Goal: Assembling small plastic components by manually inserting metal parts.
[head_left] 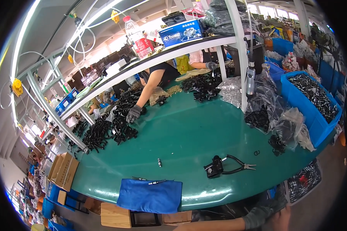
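Mostly bare green worktable (189, 131), black parts heap (104, 131), blue cloth (150, 195), crowded workshop

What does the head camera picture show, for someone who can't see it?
A green table holds black pliers beside a small black part, with a blue cloth at the near edge. Across it, a co-worker's gloved hand rests on a pile of black parts.

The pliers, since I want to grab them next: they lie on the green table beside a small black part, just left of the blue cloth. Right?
Not quite. In the head view the pliers do lie on the green table beside the small black part, but to the right of the blue cloth, not left.
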{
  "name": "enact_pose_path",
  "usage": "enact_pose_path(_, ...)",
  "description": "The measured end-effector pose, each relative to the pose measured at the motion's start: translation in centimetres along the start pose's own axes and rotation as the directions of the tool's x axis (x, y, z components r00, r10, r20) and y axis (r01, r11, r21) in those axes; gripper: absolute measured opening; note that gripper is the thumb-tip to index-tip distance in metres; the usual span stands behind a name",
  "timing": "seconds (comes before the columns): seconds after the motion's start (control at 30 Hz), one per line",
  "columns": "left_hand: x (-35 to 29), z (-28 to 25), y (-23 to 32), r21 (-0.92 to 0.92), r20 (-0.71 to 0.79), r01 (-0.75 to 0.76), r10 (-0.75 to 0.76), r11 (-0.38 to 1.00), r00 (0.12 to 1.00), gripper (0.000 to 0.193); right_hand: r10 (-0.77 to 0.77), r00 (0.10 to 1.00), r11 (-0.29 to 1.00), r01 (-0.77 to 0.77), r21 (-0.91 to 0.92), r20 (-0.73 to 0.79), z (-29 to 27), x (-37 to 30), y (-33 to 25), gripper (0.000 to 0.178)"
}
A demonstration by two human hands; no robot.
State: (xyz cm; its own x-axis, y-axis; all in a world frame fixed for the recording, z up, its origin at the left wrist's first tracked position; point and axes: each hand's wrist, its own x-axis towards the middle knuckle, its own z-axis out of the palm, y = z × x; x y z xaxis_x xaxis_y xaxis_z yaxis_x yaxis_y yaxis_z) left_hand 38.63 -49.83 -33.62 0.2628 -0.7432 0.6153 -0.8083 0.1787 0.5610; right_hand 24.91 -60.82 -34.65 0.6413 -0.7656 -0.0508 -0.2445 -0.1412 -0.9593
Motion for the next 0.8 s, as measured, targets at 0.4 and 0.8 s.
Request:
enact_pose_path(0.4,2.8,-3.5,7.0,0.295,0.458,-0.035,-0.109,0.955,0.882,0.033,0.144,0.982,0.523,-0.179,0.833,0.121,1.1,4.0,3.6,0.03)
enact_pose_path(0.8,2.4,-6.9,4.2,0.554,0.118,-0.248,0.221,0.795,0.968,0.025,-0.318,0.938,0.848,0.216,0.484,0.138,4.8,4.8,-15.6,0.039)
